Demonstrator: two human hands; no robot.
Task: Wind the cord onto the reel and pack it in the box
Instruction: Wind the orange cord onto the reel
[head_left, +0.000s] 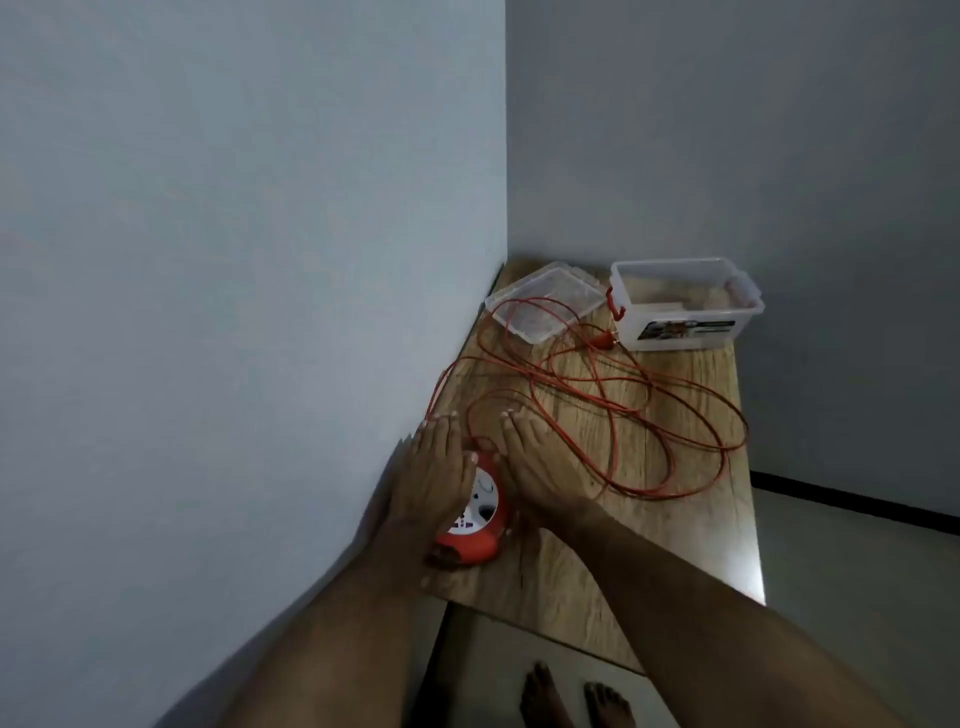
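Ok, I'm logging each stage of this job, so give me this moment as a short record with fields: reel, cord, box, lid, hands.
reel: red reel with white face, lying on the wooden table near the wall
cord: orange cord spread in loose loops over the table, not wound; its plug lies beside the box
box: clear plastic box at the far end, open
lid: clear lid off, left of the box, a cord loop lying over it
hands: left hand and right hand flat, fingers straight, flanking the reel
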